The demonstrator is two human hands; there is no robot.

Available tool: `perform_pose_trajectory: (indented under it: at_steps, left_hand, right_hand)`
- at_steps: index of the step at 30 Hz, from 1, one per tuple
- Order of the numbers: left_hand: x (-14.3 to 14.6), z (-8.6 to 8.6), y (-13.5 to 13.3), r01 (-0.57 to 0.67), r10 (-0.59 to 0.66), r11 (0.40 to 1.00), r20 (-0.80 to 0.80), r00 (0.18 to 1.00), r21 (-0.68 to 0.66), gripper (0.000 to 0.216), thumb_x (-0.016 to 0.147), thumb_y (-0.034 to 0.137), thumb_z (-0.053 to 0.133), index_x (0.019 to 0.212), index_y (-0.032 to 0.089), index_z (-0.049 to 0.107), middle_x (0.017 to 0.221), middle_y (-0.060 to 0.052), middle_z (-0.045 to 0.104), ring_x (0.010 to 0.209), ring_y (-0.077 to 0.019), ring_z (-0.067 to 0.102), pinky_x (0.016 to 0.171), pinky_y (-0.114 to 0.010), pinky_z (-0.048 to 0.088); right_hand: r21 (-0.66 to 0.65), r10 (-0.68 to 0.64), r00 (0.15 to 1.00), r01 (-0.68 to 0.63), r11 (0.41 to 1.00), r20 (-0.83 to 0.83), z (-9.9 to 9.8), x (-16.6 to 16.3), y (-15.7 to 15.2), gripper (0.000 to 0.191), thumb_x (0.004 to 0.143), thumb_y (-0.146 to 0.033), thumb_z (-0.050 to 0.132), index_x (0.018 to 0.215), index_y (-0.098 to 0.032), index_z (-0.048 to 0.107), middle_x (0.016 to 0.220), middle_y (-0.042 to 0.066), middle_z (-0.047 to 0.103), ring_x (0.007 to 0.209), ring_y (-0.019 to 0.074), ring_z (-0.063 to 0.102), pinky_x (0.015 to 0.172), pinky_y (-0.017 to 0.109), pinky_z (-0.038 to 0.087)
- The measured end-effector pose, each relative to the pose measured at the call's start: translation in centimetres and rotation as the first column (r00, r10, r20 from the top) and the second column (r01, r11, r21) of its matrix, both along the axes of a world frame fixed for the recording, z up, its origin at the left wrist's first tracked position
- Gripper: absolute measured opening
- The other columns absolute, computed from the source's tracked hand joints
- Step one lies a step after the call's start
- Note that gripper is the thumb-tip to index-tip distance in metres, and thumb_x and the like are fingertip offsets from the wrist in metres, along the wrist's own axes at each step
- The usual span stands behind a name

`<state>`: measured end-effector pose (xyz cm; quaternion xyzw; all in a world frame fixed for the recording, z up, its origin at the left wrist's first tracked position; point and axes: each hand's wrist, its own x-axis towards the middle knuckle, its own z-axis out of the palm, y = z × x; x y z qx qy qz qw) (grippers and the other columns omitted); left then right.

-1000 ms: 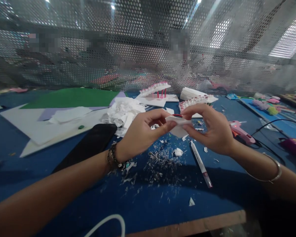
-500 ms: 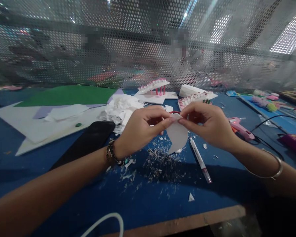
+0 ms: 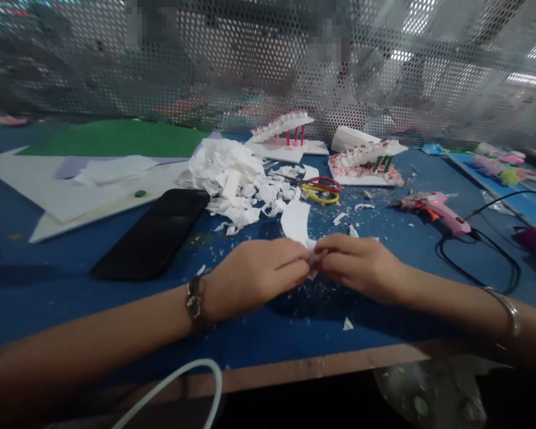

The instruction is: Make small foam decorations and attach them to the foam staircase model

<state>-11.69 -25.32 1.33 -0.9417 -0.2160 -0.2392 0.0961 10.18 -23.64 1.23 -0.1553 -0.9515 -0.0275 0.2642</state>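
Note:
My left hand (image 3: pixel 254 275) and my right hand (image 3: pixel 360 264) meet fingertip to fingertip low over the blue table (image 3: pixel 71 298). Both pinch the near end of a curved white foam piece (image 3: pixel 296 221), which stands up and away from the fingers. Both hands are closed on it. White scraps and shavings lie on the table under and around the hands.
A black phone (image 3: pixel 154 234) lies to the left. A heap of white foam scraps (image 3: pixel 232 176) sits behind it. Red and yellow scissors (image 3: pixel 320 189), two white tooth models (image 3: pixel 366 162), a pink glue gun (image 3: pixel 433 210) with a black cord, and white and green sheets (image 3: pixel 111 140) lie farther back. A perforated metal screen closes the back.
Both hands have dropped from chest height down to the table near its front edge, still pinching the white piece. The piece now stands up beyond the fingers instead of hanging below them.

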Motion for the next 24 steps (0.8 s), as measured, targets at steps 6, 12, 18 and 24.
perform_pose_trajectory:
  at_steps: [6, 12, 18, 24]
  left_hand:
    - [0.4, -2.7, -1.0, -0.047, 0.033, 0.987, -0.094, 0.995, -0.152, 0.021, 0.091, 0.020, 0.049, 0.075, 0.016, 0.062, 0.072, -0.002, 0.064, 0.066, -0.0166, 0.055, 0.060, -0.029, 0.036]
    - [0.3, -2.4, -1.2, -0.133, 0.128, 0.931, -0.036, 0.991, -0.341, 0.014, 0.087, 0.025, 0.058, 0.076, 0.019, 0.063, 0.078, 0.001, 0.064, 0.071, -0.0165, 0.057, 0.064, -0.030, 0.030]
    - [0.7, -2.5, -1.3, -0.171, 0.192, 0.889, 0.008, 0.981, -0.426, 0.020, 0.089, 0.023, 0.054, 0.072, 0.017, 0.061, 0.074, 0.002, 0.063, 0.070, -0.0150, 0.058, 0.067, -0.030, 0.031]
    - [1.2, -2.4, -1.1, -0.223, 0.236, 0.870, -0.025, 0.971, -0.440, 0.016, 0.084, 0.017, 0.055, 0.069, 0.015, 0.057, 0.072, 0.000, 0.059, 0.068, -0.0155, 0.056, 0.063, -0.028, 0.035]
  right_hand:
    - [-0.121, 0.017, 0.985, 0.004, 0.993, 0.174, -2.7, -0.2, -0.7, 0.020, 0.092, -0.021, 0.046, 0.081, -0.013, 0.062, 0.081, 0.005, 0.061, 0.068, 0.0115, 0.056, 0.059, 0.021, 0.046]
    - [-0.401, 0.069, 0.995, -0.033, 0.915, 0.077, -2.2, 0.0, -0.3, 0.012, 0.088, -0.018, 0.054, 0.083, -0.014, 0.063, 0.079, 0.003, 0.061, 0.073, 0.0112, 0.057, 0.066, 0.021, 0.046]
    - [-0.567, 0.010, 0.997, 0.032, 0.823, 0.071, -2.1, -0.2, 0.0, 0.009, 0.085, -0.017, 0.058, 0.082, -0.012, 0.065, 0.081, 0.004, 0.061, 0.074, 0.0107, 0.058, 0.068, 0.020, 0.046]
    - [-0.565, -0.073, 0.995, 0.096, 0.819, 0.063, -2.2, -0.5, 0.0, 0.008, 0.084, -0.016, 0.060, 0.079, -0.011, 0.064, 0.078, 0.004, 0.059, 0.070, 0.0095, 0.055, 0.064, 0.019, 0.043]
